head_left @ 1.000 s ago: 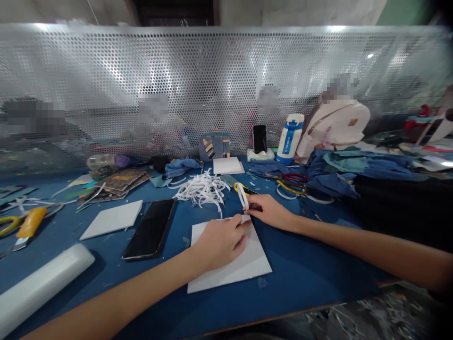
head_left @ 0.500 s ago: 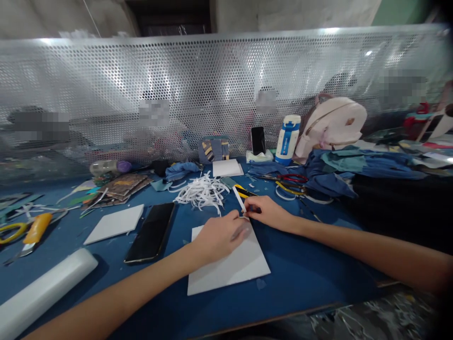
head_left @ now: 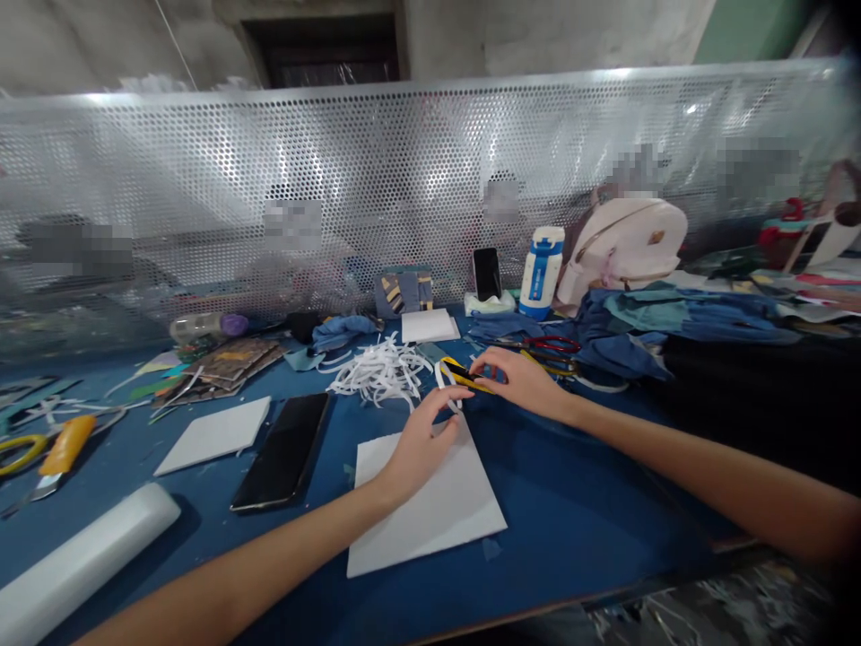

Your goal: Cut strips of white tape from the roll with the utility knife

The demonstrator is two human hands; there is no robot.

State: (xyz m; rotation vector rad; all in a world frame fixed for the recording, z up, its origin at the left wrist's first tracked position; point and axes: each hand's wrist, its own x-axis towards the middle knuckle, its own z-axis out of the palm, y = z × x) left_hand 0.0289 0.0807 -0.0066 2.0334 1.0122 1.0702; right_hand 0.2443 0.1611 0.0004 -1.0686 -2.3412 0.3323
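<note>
My left hand (head_left: 423, 444) rests over the top right part of a white square board (head_left: 423, 511). Its index finger and thumb are apart. A narrow white strip (head_left: 441, 373) curves up by those fingertips, at the board's far corner; whether it is fixed there I cannot tell. Just to the right, my right hand (head_left: 521, 381) has its fingers closed on a yellow-and-black tool (head_left: 452, 363) lying on the table. Its exact kind is partly hidden by the fingers. Beyond the left hand lies a heap of loose white strips (head_left: 380, 370).
Left of the board are a black phone (head_left: 282, 453), a smaller white board (head_left: 213, 433), an orange-handled cutter (head_left: 67, 447) and a long white case (head_left: 87, 556). Behind stand a bottle (head_left: 540, 274), a backpack (head_left: 625, 247) and a perforated metal screen (head_left: 404, 170). Blue cloth (head_left: 625, 350) lies right.
My right hand has let go of the white strip and moved slightly right and up to the yellow-and-black tool. My left hand's fingers have stretched forward to the strip.
</note>
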